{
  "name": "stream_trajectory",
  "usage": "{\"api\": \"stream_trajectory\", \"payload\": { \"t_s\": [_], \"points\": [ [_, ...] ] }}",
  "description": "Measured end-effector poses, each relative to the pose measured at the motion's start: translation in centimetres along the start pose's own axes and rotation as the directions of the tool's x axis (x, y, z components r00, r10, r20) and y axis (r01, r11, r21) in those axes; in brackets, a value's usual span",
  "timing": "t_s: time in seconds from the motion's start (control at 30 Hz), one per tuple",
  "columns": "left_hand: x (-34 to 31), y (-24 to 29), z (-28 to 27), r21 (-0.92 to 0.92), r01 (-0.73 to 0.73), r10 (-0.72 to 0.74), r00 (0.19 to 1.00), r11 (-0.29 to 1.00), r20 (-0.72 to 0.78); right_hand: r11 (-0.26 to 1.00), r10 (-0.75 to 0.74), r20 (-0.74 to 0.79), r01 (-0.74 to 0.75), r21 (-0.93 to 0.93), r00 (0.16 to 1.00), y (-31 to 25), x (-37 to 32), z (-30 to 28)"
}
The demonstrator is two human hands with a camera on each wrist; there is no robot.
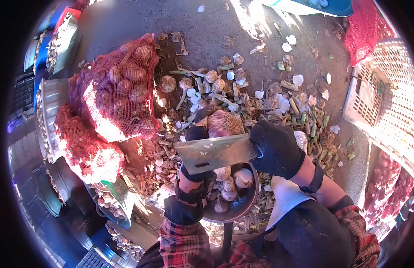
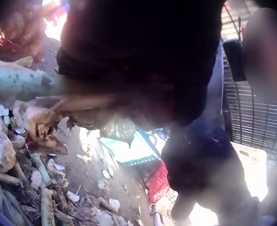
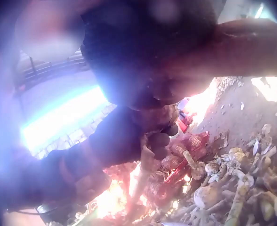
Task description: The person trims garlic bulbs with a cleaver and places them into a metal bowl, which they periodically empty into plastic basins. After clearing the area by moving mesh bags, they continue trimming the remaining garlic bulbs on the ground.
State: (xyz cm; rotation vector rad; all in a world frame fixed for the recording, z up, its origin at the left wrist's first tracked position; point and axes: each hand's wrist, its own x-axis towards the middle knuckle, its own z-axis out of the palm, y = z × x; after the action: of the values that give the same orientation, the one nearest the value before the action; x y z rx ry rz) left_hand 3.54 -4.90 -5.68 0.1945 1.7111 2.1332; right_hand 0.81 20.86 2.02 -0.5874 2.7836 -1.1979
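In the head view a purple-white garlic bulb [image 1: 224, 124] is held by my left hand [image 1: 197, 133], in a dark glove, its fingers round the bulb's left side. My gloved right hand [image 1: 277, 148] grips a wide metal blade tool [image 1: 216, 152] at its right end; the blade lies across the near side of the bulb and hides part of my left hand. Below the blade stands a round pan [image 1: 255, 190] with several pale bulbs [image 1: 243, 177]. The left wrist view shows the dark glove [image 2: 138, 56] above part of a bulb [image 2: 119, 129]. Glare blurs the right wrist view.
Red mesh sacks of bulbs [image 1: 124, 87] lie at the left. Loose bulbs, cut stems [image 1: 289, 85] and peelings cover the ground beyond the hands. A white plastic crate [image 1: 367, 96] is at the right, and tubs line the left edge.
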Motion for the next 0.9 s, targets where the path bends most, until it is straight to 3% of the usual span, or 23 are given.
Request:
{"api": "stream_trajectory", "payload": {
  "t_s": [0.1, 0.13, 0.2, 0.23, 0.27, 0.3, 0.33, 0.4, 0.43, 0.47, 0.5, 0.6, 0.63, 0.7, 0.77, 0.8, 0.83, 0.87, 0.9],
  "points": [
    [1.8, 4.3, 3.5, 0.056, 0.283, -0.262, 0.934, 0.957, -0.242, 1.000, 0.017, 0.008, -0.017, 0.019, 1.000, 0.5, -0.3, 0.7],
    [1.1, 2.0, 1.9, -0.385, 0.174, -0.196, 0.980, 0.907, -0.019, 1.000, 0.019, 0.010, -0.019, 0.020, 1.000, 0.8, -0.3, 1.0],
    [1.2, 1.7, 1.2, -0.755, 0.130, -0.029, 0.989, 0.643, 0.146, 0.999, 0.030, 0.051, -0.029, -0.021, 0.998, 1.8, -0.4, 1.5],
    [1.0, 2.0, 1.1, -0.242, 0.187, -0.143, 0.972, 0.952, 0.188, 0.999, 0.034, 0.052, -0.033, -0.019, 0.998, 2.1, -0.4, 1.7],
    [1.1, 2.2, 1.1, 0.060, 0.194, -0.202, 0.964, 0.979, 0.172, 1.000, 0.008, 0.039, -0.008, 0.002, 0.999, 2.4, -0.5, 1.8],
    [1.5, 2.7, 1.3, 0.357, 0.191, -0.260, 0.953, 0.914, 0.157, 1.000, -0.020, 0.027, 0.020, 0.021, 0.999, 2.8, -0.5, 2.0],
    [2.2, 2.9, 1.8, -0.078, 0.409, -0.390, 0.903, 0.909, 0.182, 1.000, -0.020, 0.027, 0.020, 0.021, 0.999, 3.1, -0.4, 2.2],
    [2.6, 4.0, 3.2, -0.491, 0.547, -0.485, 0.835, 0.679, 0.259, 0.996, -0.068, -0.022, 0.069, 0.062, 0.997, 4.1, -0.5, 2.8],
    [3.1, 6.1, 4.5, -0.267, 0.449, -0.416, 0.893, 0.853, 0.172, 0.996, -0.069, -0.024, 0.070, 0.061, 0.997, 6.3, -0.7, 3.9],
    [3.3, 8.1, 5.8, -0.011, 0.329, -0.326, 0.939, 0.944, 0.110, 0.997, 0.051, -0.086, -0.045, 0.064, 0.995, 9.5, -1.5, 5.5],
    [2.8, 9.1, 6.7, 0.257, 0.198, -0.225, 0.971, 0.946, 0.079, 0.983, 0.176, -0.146, -0.166, 0.081, 0.973, 11.1, -2.5, 6.5],
    [3.4, 9.0, 6.8, 0.312, 0.079, -0.059, 0.996, 0.947, -0.071, 0.939, 0.342, -0.149, -0.345, 0.006, 0.928, 8.2, -2.3, 3.0],
    [4.5, 9.3, 6.8, 0.280, 0.053, -0.030, 0.996, 0.958, -0.087, 0.851, 0.517, 0.007, -0.515, 0.101, 0.856, 6.3, -1.7, 2.0],
    [4.6, 8.5, 6.1, 0.357, 0.085, -0.063, 0.995, 0.930, -0.074, 0.959, 0.241, -0.016, -0.236, 0.155, 0.970, 4.4, -1.7, 1.3],
    [4.9, 8.4, 5.8, 0.679, -0.231, 0.032, 0.956, 0.697, 0.292, 0.954, 0.203, -0.007, -0.196, 0.228, 0.979, 3.0, -2.0, 1.6],
    [4.8, 8.1, 5.9, 0.682, -0.235, 0.039, 0.956, 0.693, 0.290, 0.944, 0.134, -0.006, -0.125, 0.304, 0.991, 2.8, -1.6, 1.6],
    [4.5, 7.6, 6.0, 0.566, -0.052, -0.001, 0.996, 0.823, 0.094, 0.946, 0.124, -0.010, -0.115, 0.304, 0.992, 3.3, -1.5, 2.1],
    [4.2, 7.1, 5.8, 0.395, 0.110, -0.080, 0.992, 0.912, -0.093, 0.963, 0.229, -0.015, -0.224, 0.149, 0.973, 4.3, -1.6, 3.2],
    [4.2, 6.9, 5.4, 0.399, 0.109, -0.078, 0.993, 0.910, -0.092, 0.942, 0.334, -0.036, -0.334, -0.010, 0.942, 4.9, -1.5, 3.8]
  ]
}}
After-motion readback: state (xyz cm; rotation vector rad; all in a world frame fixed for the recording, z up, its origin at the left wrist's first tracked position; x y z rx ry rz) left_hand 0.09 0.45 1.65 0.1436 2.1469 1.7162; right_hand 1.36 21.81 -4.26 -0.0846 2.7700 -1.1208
